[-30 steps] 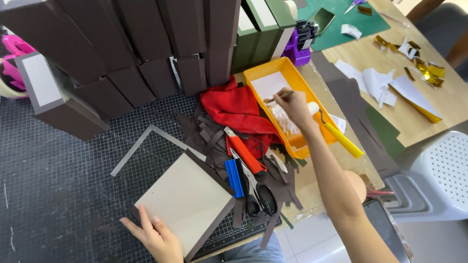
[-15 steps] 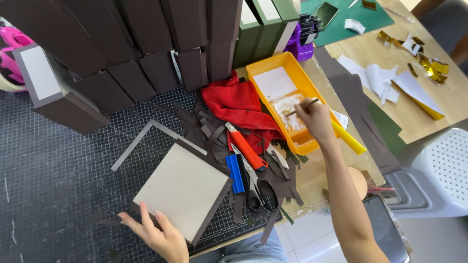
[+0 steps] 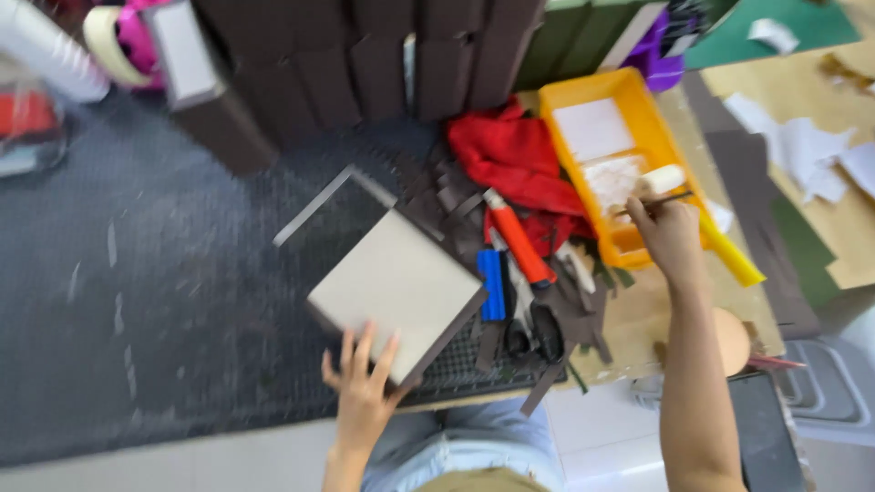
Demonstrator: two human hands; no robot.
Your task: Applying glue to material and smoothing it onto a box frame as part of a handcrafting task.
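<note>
The view is motion-blurred; small items in the scrap pile near the worktop's front edge cannot be told apart with certainty. The stacked dark boxes (image 3: 365, 64) along the back edge are cut off by the top of the frame, as is the green sheet at the back right corner.

Left hand (image 3: 363, 394): fingers spread and flat, fingertips pressing on the near corner of the grey board box (image 3: 396, 290); not closed around it. The forearm enters from the bottom of the frame.

Right hand (image 3: 668, 235): arm extended forward, fingers closed around the handle of a small paint roller (image 3: 658, 182), whose pale roller head lies over the yellow tray (image 3: 638, 100). The handle itself is mostly hidden in the fist.

The box sits turned diagonally on the dark cutting mat (image 3: 164, 301), just beside the front edge of the worktop, pale grey on top with dark brown sides. The tray stands at the right of the worktop, behind the hand, touching a red cloth (image 3: 510, 155). An orange-handled tool (image 3: 519, 241) and a blue tool (image 3: 493, 284) lie between box and tray.
</note>
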